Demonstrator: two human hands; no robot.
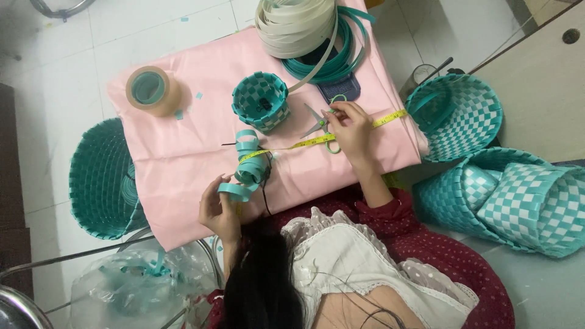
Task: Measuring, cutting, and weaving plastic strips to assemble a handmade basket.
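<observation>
My left hand (214, 210) holds the end of a curled bundle of teal plastic strip (248, 170) at the near edge of the pink-covered table (183, 140). A yellow measuring tape (304, 142) lies stretched from that bundle to the table's right edge. On the tape rests my right hand (352, 127), fingers in the teal handles of a pair of scissors (317, 123) whose blades point left. Just behind the scissors stands a small teal-and-white woven basket (261, 100).
A roll of clear tape (152, 90) sits at the table's back left. Coils of white and teal strip (308, 30) lie at the back. Woven baskets stand on the floor at left (100, 180) and right (457, 116), (512, 207). A plastic bag of scraps (134, 286) is near left.
</observation>
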